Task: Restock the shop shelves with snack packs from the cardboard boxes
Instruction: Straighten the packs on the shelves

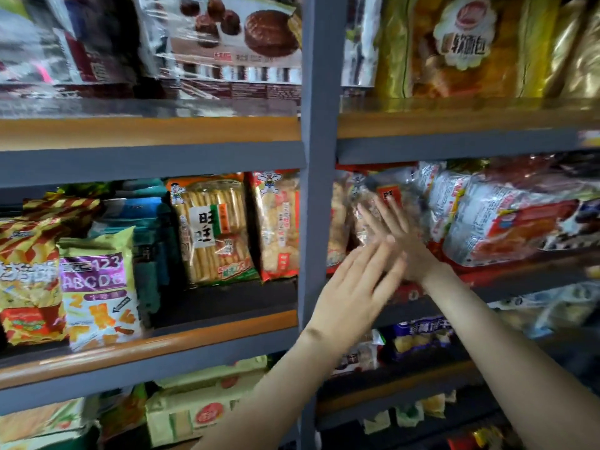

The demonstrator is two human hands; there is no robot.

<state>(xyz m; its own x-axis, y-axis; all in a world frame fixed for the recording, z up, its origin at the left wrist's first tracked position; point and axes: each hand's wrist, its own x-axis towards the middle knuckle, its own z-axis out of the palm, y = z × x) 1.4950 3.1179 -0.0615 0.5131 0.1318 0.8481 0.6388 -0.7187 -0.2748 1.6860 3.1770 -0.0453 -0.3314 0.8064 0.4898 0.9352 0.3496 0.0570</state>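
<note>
Both hands, left hand (354, 287) and right hand (394, 235), are pressing flat, fingers spread, on a cracker pack (373, 209) right of the shelf post (319, 190). Probably light, crinkly, fragile; holding by edges seems best.

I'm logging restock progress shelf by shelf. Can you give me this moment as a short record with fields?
setting: shop shelving with a grey upright post
left hand: open, fingers straight, reaching toward the middle shelf right of the post
right hand: open, flat against a clear rice cracker pack
left bay, middle shelf: rice cracker bags, alphabet biscuit bag
cardboard boxes: not in view
</note>
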